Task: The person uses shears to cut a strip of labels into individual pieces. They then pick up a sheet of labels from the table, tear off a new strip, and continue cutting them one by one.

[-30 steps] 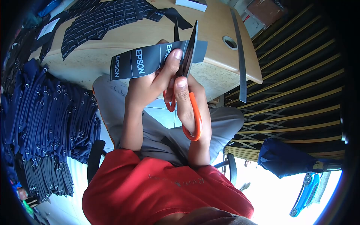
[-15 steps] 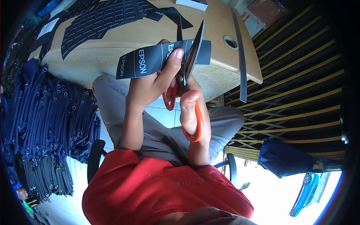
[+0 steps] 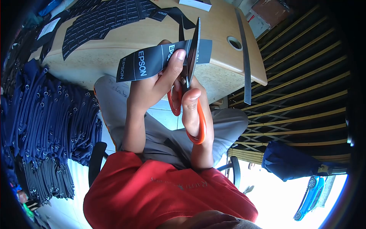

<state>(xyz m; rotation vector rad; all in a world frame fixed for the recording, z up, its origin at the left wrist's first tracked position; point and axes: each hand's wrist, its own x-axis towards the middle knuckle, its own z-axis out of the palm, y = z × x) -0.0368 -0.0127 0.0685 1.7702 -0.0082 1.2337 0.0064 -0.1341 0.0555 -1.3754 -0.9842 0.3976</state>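
My left hand [image 3: 167,74] pinches a black strip of labels [image 3: 146,63] printed with white EPSON lettering, the thumb on top. In my right hand [image 3: 195,103] is a pair of scissors [image 3: 194,49] with orange handles, its thumb through the near loop. The blades point up and away from me and stand apart, with the strip between them. A short end of the strip sticks out to the right of the blades. Part of my right hand's fingers is hidden behind the scissors and my left hand.
A wooden desk [image 3: 202,32] lies ahead, with printed EPSON sheets [image 3: 103,21] at its left and a narrow dark strip [image 3: 246,57] hanging over its right edge. Bundles of navy straps [image 3: 57,110] hang at the left. A folding metal gate [image 3: 305,82] stands at the right.
The scissor blades have closed somewhat and tilted more upright. The label strip and my left hand have shifted slightly left.
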